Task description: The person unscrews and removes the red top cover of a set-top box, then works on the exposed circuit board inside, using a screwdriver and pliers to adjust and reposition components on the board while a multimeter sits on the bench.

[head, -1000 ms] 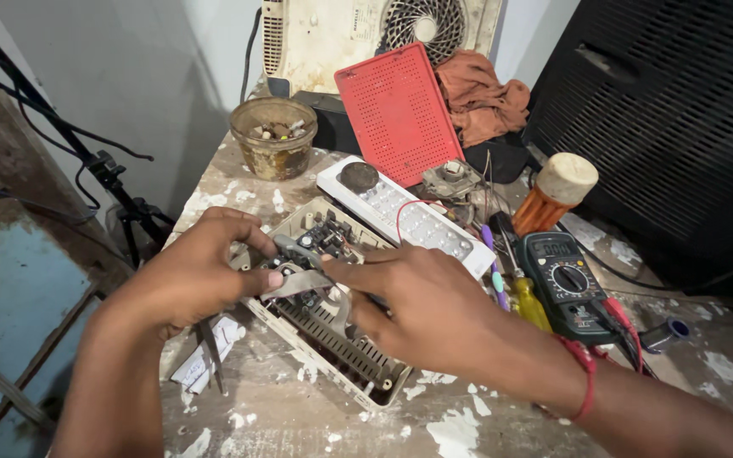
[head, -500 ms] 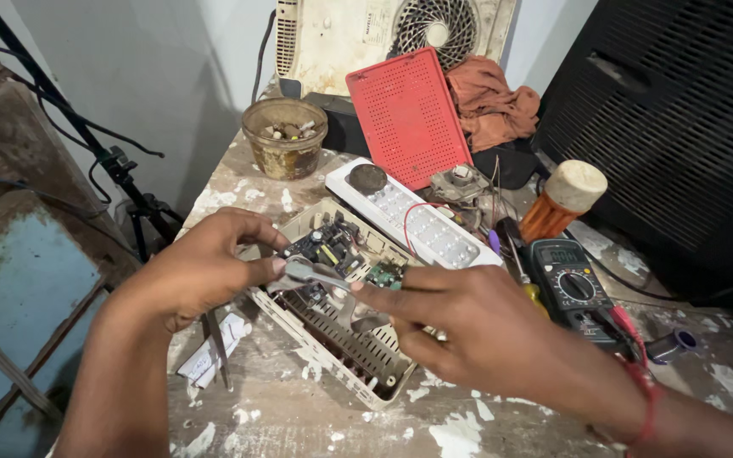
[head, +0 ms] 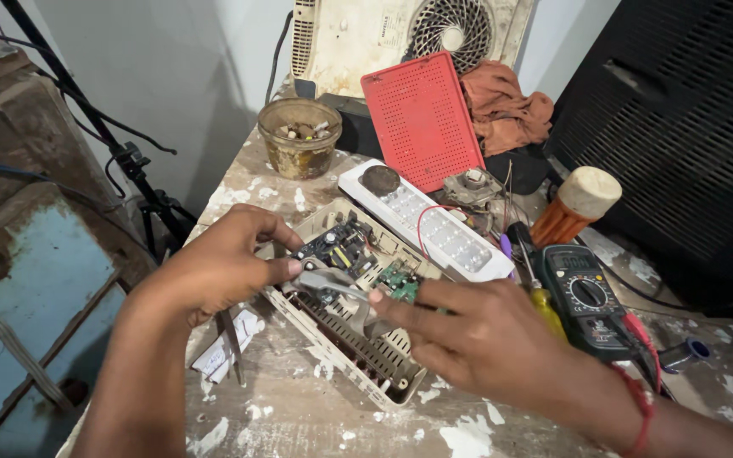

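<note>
At frame centre, the left hand and right hand pinch a grey tool over the opened casing, probing its circuit boards; steady placement seems needed next.

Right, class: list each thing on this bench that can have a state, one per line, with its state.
Casing: open, circuit boards exposed.
Green board: lifted at right fingertips.
Grey strip: pinched between both hands.
Left hand: closed on the strip.
Right hand: fingers on strip and board.
LED panel: detached, unlit, face up.
Multimeter: lying flat, leads attached.
Red cover: off, leaning upright.
Bowl: holding small parts.
</note>
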The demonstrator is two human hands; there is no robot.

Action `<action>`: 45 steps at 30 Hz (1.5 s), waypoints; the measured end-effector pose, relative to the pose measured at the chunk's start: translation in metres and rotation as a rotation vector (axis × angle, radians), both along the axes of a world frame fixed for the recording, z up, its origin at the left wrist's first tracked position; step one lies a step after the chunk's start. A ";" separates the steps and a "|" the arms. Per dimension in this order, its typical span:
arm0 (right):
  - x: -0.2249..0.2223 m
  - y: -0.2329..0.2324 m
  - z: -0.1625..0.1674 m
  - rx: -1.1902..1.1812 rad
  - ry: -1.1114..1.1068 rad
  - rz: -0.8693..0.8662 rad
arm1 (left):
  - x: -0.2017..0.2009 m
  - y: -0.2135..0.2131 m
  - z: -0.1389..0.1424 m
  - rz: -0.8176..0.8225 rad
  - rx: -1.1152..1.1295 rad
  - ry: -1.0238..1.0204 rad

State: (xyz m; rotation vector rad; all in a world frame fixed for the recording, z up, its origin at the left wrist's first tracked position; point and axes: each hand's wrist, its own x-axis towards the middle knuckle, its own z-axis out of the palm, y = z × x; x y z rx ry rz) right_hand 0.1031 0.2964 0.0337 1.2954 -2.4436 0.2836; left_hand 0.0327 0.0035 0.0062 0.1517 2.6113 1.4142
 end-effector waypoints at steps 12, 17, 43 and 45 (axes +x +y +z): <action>-0.005 0.006 -0.002 -0.019 0.077 0.062 | 0.008 0.006 0.015 0.047 -0.069 -0.090; -0.014 0.001 -0.005 0.024 0.053 0.115 | 0.008 0.006 0.014 0.051 -0.067 -0.069; 0.001 0.019 0.001 0.153 0.076 0.084 | 0.003 0.003 0.004 0.028 -0.089 0.011; 0.000 0.014 -0.002 0.126 0.106 0.115 | 0.003 0.002 0.004 0.057 -0.098 -0.047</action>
